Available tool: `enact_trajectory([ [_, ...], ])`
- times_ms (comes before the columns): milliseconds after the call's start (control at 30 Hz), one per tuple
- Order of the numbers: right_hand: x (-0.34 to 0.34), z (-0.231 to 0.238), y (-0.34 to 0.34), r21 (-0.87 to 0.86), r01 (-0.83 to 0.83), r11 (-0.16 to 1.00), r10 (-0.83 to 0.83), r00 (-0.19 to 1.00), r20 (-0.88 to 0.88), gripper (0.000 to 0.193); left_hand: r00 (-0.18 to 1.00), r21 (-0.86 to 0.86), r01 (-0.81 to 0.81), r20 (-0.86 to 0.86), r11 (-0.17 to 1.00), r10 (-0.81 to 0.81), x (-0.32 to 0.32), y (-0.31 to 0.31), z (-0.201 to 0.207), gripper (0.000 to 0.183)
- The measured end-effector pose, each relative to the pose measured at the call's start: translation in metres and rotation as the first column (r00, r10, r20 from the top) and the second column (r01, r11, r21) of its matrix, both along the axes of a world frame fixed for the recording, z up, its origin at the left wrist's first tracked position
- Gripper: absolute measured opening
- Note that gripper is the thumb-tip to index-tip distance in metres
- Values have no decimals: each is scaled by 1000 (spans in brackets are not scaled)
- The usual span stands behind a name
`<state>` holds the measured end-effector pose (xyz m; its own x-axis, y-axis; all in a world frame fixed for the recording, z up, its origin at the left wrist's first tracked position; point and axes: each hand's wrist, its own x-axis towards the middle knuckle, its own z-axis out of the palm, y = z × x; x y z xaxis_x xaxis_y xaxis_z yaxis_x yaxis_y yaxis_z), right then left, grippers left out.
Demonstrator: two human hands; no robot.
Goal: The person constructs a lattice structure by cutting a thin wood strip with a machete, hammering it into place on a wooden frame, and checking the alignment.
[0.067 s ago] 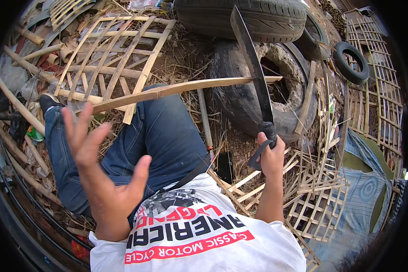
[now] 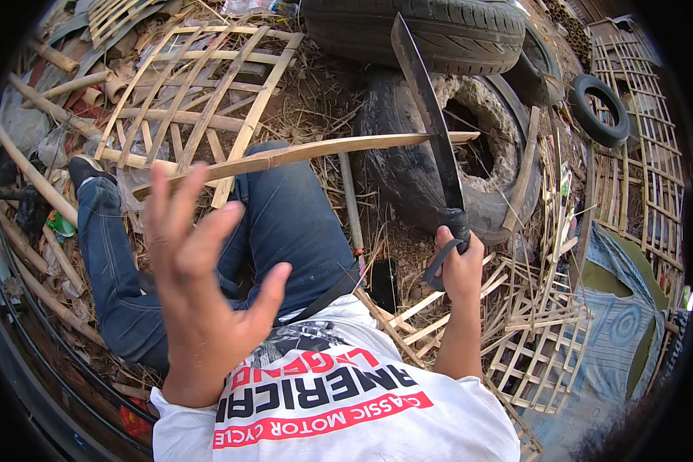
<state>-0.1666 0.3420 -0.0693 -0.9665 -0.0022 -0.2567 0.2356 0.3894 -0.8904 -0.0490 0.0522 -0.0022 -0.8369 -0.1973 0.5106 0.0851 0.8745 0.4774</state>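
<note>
My right hand grips the black-wrapped handle of a long dark machete, its blade pointing up and away. A loose strap hangs from the handle. A split bamboo strip stretches across my raised leg to the worn tire. Its right end passes behind the blade, apparently touching it. Near the strip's left end my left hand is raised with fingers spread, slightly blurred and holding nothing. Whether its fingertips touch the strip, I cannot tell.
A lattice of bamboo slats lies at the far left. Another tire sits beyond the worn one. Thin split strips and a small lattice lie to my right, beside a blue cloth. Bamboo poles lie left of my foot.
My left hand has moved to the right, its spread fingers turning more upright. The machete and the bamboo strip have hardly moved.
</note>
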Motion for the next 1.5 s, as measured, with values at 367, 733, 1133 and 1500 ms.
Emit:
enact_trajectory([
  [367,-6,-5,-33,58,-138,989,129,983,132,27,895,-212,73,445,975,29,-127,8,-71,50],
  [733,-15,-32,-38,32,-258,966,247,948,199,26,866,-1,7,501,1000,-5,-120,-9,-125,45],
  [1133,1,-49,-46,-20,-372,928,358,875,326,30,782,285,-27,603,958,-157,-81,-17,-161,35],
  [1500,8,-90,-30,-75,-509,858,495,777,388,34,702,231,-21,696,973,-151,-59,-4,-192,55],
])
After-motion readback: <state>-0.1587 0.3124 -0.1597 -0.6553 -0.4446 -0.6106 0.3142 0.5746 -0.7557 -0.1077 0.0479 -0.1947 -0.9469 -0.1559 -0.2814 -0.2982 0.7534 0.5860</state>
